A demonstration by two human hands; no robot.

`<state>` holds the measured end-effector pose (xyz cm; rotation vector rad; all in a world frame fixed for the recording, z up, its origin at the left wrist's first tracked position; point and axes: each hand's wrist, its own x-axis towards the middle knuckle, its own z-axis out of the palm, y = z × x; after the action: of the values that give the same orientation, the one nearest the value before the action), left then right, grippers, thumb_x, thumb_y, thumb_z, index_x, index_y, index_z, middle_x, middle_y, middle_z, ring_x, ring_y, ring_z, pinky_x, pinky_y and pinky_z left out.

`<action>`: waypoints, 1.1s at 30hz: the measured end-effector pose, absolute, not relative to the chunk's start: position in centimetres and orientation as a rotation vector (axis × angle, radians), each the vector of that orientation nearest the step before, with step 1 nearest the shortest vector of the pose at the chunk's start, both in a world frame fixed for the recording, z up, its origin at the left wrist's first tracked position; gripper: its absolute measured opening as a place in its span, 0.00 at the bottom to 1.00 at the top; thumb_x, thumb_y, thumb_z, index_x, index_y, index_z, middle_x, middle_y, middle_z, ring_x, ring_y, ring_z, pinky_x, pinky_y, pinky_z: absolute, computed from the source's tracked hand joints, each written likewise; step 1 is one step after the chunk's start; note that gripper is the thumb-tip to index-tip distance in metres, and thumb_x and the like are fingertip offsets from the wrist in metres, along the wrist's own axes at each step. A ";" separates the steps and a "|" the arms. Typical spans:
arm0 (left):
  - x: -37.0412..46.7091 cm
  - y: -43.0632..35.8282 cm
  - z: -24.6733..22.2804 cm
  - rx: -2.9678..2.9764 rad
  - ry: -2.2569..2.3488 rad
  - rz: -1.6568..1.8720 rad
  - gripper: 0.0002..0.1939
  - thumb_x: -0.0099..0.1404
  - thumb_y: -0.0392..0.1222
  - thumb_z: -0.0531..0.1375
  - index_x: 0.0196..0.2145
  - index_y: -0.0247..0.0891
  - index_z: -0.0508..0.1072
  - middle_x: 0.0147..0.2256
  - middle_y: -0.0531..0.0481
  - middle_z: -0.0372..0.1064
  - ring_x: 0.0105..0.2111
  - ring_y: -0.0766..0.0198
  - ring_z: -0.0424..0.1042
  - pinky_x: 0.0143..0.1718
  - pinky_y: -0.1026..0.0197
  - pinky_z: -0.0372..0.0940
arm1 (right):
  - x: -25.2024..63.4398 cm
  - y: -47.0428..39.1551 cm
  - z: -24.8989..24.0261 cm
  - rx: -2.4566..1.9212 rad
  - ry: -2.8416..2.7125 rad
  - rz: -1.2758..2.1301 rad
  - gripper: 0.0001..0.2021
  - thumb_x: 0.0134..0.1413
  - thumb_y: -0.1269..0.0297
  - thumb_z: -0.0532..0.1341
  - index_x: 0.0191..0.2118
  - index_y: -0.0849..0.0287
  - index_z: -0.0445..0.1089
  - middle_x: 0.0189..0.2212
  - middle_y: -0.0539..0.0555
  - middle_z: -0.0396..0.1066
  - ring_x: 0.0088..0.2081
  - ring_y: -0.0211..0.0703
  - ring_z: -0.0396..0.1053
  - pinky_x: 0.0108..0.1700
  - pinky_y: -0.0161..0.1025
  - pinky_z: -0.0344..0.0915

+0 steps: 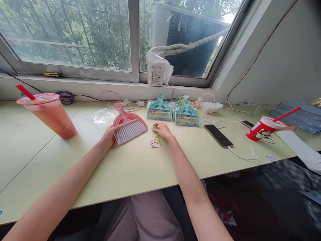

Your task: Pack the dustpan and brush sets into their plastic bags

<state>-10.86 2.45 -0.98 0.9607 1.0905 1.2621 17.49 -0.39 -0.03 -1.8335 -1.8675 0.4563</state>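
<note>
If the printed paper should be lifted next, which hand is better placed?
Probably the right hand: its fingertips are at the printed paper, while the left hand holds the pink dustpan-and-brush set.

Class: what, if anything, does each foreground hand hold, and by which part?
Left hand: pink dustpan, by its left side. Right hand: at the upper end of the printed card; grip unclear.

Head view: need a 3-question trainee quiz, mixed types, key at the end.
1. True or false: the left hand holds a turquoise dustpan.
2. Which lies at the right hand?
a) red cup
b) printed paper
c) box cutter
3. Fill in: a white ___ is plugged into the phone nearer the right hand.

Key:
1. False; it holds the pink dustpan-and-brush set.
2. b
3. cable
</note>
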 end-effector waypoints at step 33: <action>-7.2 0.2 -2.1 1.291 0.799 1.267 0.43 0.45 0.31 0.68 0.56 0.40 0.56 0.56 0.44 0.62 0.60 0.48 0.61 0.61 0.41 0.59 | 13.9 -1.1 -0.7 -1.434 -1.252 0.890 0.09 0.45 0.69 0.69 0.33 0.60 0.69 0.29 0.50 0.75 0.22 0.34 0.71 0.27 0.34 0.72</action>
<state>-7.24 0.16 -2.13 1.2914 0.7991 1.2669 13.86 -1.08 -0.74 -1.4337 -1.2519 0.8895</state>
